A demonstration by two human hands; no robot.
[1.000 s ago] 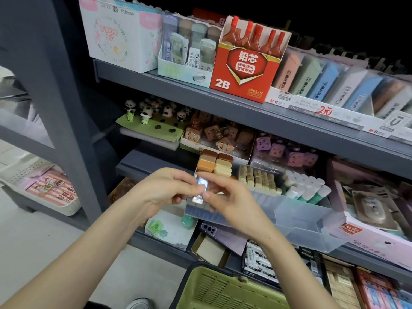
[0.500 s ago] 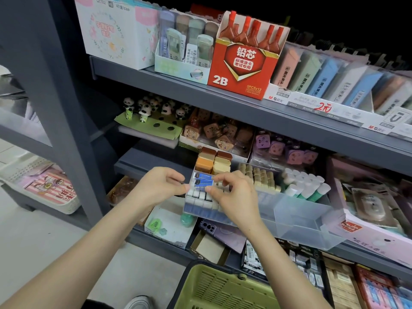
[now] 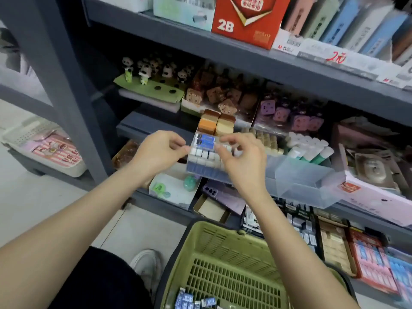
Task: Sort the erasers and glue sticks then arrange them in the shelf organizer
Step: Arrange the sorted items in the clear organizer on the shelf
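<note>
- Since a second ago, the small eraser you held up between both hands has gone down: two blue-sleeved erasers (image 3: 204, 140) now lie flat in the clear organizer (image 3: 301, 186), and the view has dipped so more of the green basket (image 3: 223, 259) shows.
- Your left hand (image 3: 160, 150) sits at the organizer's left end with fingers curled and thumb tip meeting forefinger right at the wall. I cannot tell whether it pinches the wall or anything else.
- Your right hand (image 3: 243, 161) hovers over the same compartment, fingers curled, forefinger at the right end of the blue-sleeved erasers and thumb just below. Whether it grips one cannot be told.
- Those blue-sleeved erasers rest on top of rows of white erasers (image 3: 205, 155) standing on end in the leftmost compartment.
- Behind them, touching the organizer's back, stand stacked bread-shaped erasers (image 3: 216, 122).
- Cream block erasers (image 3: 263, 137) fill the next section to the right, and the glue sticks (image 3: 310, 148), white-capped and some green-bodied, lean together beyond them.
- Front right compartments of the organizer show only clear plastic.
- Down in the basket, loose blue erasers (image 3: 194, 301) lie at the near edge.
- A red 2B box (image 3: 243, 25) stands on the shelf (image 3: 245, 61) above.
</note>
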